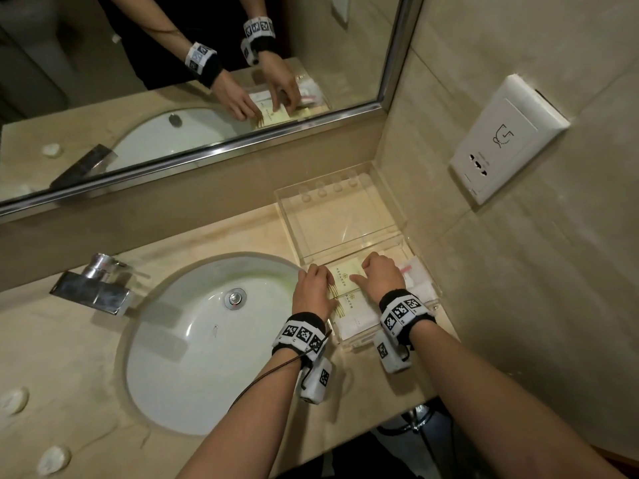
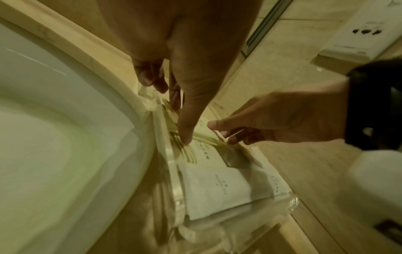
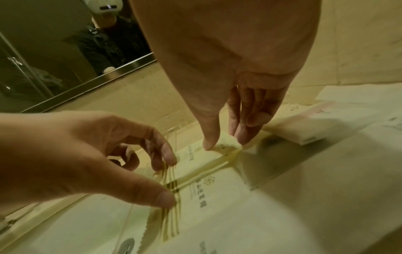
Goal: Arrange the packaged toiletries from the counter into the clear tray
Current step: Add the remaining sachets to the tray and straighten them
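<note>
The clear tray (image 1: 359, 344) sits on the counter's right end, with its lid (image 1: 339, 216) tipped back against the wall. Flat packets lie inside: a cream packet (image 1: 345, 275) with gold stripes on top, a white packet (image 1: 356, 323) nearer me, and a pink-marked packet (image 1: 413, 271) at the right. My left hand (image 1: 326, 286) touches the cream packet's striped left edge with its fingertips (image 3: 169, 159) and its thumb (image 2: 185, 138). My right hand (image 1: 361, 271) pinches the cream packet's (image 3: 202, 159) right end, thumb on top and fingers at the far edge.
A white sink (image 1: 193, 340) with a chrome faucet (image 1: 93, 288) lies just left of the tray. The mirror (image 1: 173, 81) runs along the back and a wall socket (image 1: 508, 140) is on the right wall. Small white round things (image 1: 52, 459) sit at the counter's near left.
</note>
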`<action>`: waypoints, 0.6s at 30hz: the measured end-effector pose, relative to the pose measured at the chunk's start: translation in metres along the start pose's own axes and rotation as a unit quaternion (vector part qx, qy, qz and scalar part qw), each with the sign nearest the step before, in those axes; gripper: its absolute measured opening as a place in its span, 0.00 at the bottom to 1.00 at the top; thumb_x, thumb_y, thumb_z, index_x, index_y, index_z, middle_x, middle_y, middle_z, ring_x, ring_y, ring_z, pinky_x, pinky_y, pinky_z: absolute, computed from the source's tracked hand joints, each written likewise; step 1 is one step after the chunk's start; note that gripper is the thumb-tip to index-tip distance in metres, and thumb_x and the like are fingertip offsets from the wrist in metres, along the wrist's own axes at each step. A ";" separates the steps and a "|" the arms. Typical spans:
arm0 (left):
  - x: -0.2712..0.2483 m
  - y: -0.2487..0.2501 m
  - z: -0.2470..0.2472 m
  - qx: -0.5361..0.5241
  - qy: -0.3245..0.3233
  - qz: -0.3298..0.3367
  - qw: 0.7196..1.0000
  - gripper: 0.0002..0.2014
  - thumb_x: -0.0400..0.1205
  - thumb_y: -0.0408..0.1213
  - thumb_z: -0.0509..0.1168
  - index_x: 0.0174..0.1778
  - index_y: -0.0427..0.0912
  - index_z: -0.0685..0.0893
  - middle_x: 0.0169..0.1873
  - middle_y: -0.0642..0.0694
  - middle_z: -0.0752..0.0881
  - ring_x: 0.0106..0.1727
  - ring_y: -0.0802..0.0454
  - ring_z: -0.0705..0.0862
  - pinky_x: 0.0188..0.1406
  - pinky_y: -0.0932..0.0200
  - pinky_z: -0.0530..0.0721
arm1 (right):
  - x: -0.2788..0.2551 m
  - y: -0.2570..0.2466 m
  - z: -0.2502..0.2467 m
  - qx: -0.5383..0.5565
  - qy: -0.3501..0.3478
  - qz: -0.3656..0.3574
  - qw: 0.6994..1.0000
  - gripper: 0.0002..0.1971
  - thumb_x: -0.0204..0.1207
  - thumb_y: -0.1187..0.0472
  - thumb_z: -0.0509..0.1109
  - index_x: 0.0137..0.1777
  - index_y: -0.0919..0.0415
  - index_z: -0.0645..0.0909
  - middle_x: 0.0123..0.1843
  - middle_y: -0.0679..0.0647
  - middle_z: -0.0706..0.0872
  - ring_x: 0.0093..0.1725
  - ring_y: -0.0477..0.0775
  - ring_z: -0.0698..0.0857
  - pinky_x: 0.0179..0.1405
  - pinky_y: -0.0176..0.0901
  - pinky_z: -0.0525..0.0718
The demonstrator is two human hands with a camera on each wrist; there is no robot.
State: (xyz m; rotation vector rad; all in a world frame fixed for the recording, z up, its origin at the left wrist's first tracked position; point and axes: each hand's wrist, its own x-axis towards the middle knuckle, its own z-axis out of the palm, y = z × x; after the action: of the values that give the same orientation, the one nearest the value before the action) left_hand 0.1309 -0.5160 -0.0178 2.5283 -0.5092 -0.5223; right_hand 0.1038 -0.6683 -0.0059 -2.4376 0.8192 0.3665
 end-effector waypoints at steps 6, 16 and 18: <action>0.002 -0.002 0.005 0.010 0.011 0.005 1.000 0.17 0.69 0.32 0.77 0.47 0.44 0.75 0.51 0.48 0.77 0.55 0.47 0.74 0.45 0.55 0.77 | 0.003 -0.001 0.001 0.015 -0.014 0.000 1.000 0.20 0.75 0.53 0.76 0.61 0.64 0.79 0.59 0.60 0.86 0.57 0.60 0.86 0.55 0.52 0.86; 0.002 -0.006 0.006 -0.005 0.018 0.005 1.000 0.21 0.70 0.35 0.77 0.55 0.47 0.77 0.54 0.49 0.78 0.56 0.47 0.74 0.46 0.54 0.78 | 0.005 -0.003 -0.002 0.013 -0.028 -0.007 1.000 0.18 0.76 0.55 0.75 0.61 0.64 0.79 0.59 0.60 0.85 0.57 0.60 0.85 0.56 0.52 0.86; 0.001 -0.007 0.006 -0.003 0.020 0.007 1.000 0.21 0.70 0.35 0.77 0.55 0.48 0.77 0.54 0.49 0.78 0.56 0.47 0.74 0.46 0.53 0.78 | 0.004 -0.003 -0.001 0.008 -0.028 -0.008 1.000 0.18 0.76 0.55 0.75 0.61 0.64 0.79 0.59 0.60 0.85 0.57 0.60 0.85 0.55 0.52 0.86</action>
State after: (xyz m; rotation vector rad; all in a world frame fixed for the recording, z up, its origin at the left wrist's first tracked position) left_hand 0.1307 -0.5132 -0.0270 2.5223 -0.5102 -0.4676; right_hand 0.1092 -0.6691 -0.0055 -2.4061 0.7760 0.4181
